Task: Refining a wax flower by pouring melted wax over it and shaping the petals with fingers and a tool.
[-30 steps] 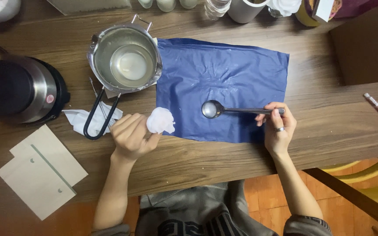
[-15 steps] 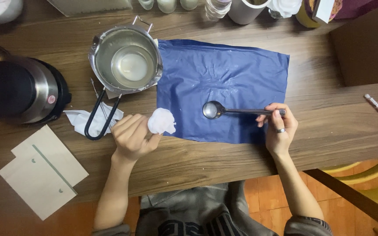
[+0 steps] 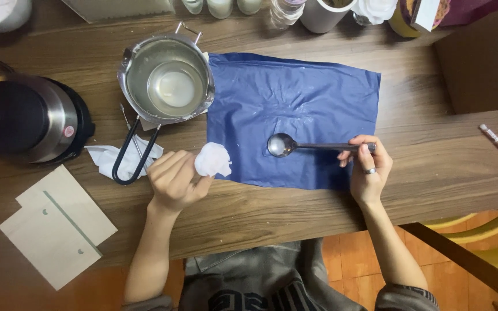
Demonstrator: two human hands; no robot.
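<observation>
Metal spoon (image 3: 295, 145) level over blue sheet (image 3: 295, 109); crumpled white tissue (image 3: 212, 159) beside.

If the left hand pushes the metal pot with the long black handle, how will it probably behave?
The metal pot looks thin-walled, so probably light; it may slide easily on the smooth wooden table. It holds pale liquid, which could slosh. Its long wire handle sticks out to one side, so a push there would likely swing it round.

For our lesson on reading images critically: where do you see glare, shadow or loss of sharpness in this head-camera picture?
Head view: lit from above, sharp at centre; bright glints on the spoon bowl and the metal pot rim; soft shadow under the right hand on the blue sheet; the white wad in the left hand is nearly blown out; jars at the top edge are cropped.
</observation>
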